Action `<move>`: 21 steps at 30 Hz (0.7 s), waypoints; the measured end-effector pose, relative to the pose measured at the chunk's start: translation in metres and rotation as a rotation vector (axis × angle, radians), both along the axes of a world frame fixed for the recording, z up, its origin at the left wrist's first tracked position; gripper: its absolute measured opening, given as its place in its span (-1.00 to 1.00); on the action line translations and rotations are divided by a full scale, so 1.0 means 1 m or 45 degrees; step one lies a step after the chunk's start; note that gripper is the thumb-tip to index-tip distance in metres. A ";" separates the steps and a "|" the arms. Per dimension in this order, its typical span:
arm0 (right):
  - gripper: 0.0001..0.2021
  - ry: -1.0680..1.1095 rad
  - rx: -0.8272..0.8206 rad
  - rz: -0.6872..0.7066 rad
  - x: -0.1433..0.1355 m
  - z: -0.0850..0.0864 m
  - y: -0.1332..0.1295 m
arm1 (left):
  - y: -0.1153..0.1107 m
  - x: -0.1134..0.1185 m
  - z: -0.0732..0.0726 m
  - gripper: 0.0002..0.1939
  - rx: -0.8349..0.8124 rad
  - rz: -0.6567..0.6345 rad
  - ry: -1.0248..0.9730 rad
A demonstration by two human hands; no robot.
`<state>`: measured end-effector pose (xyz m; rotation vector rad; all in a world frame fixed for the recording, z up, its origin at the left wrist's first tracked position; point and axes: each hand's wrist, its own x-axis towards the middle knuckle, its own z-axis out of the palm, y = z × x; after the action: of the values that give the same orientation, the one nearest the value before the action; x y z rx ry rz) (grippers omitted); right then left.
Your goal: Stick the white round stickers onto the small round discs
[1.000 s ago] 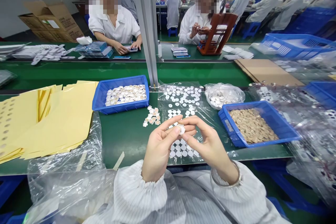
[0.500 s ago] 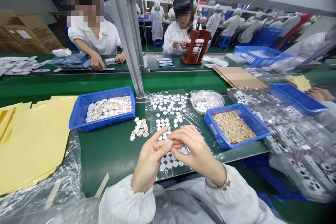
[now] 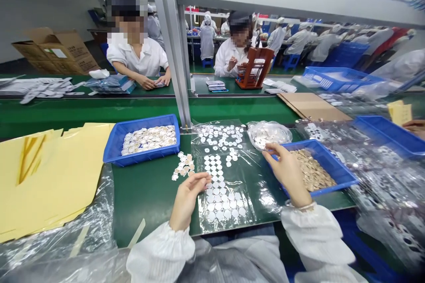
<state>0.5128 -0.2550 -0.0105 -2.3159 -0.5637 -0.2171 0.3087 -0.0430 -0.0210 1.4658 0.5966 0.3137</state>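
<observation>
My left hand (image 3: 188,196) is over the green work surface, thumb and fingertips pressed together; whatever may be between them is too small to make out. Just beside its fingertips, rows of white round discs (image 3: 217,192) lie on a clear plastic sheet (image 3: 247,185). My right hand (image 3: 289,171) reaches forward over the left side of a blue bin of tan discs (image 3: 315,170). Its thumb and fingers are apart, close to a clear plastic-lined bowl of small white pieces (image 3: 268,135). A small pile of white and tan discs (image 3: 183,166) lies left of the sheet.
Another blue bin (image 3: 111,154) of white-rimmed discs stands at the left, beside yellow sheets (image 3: 66,177). Bagged parts (image 3: 381,194) cover the right side. A metal post (image 3: 181,75) rises ahead. Co-workers sit across the green belt (image 3: 232,108); another person's hand (image 3: 415,127) shows far right.
My hands have parted from where they met over the sheet. The right moved right and forward to the bowl and bin; the left drew slightly back. The view has shifted.
</observation>
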 end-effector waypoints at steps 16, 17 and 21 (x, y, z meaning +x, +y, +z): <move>-0.74 0.391 0.089 0.368 -0.052 -0.018 0.019 | 0.054 0.008 -0.054 -0.78 1.067 0.335 0.325; -0.75 0.394 0.089 0.372 -0.052 -0.019 0.019 | 0.055 0.009 -0.055 -0.79 1.088 0.320 0.329; -0.76 0.402 0.097 0.380 -0.053 -0.025 0.017 | 0.060 0.014 -0.060 -0.84 1.125 0.289 0.329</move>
<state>0.4601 -0.2375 -0.0356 -2.1033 -0.7135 0.2603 0.3226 0.0172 -0.0806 2.3134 0.8957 0.6206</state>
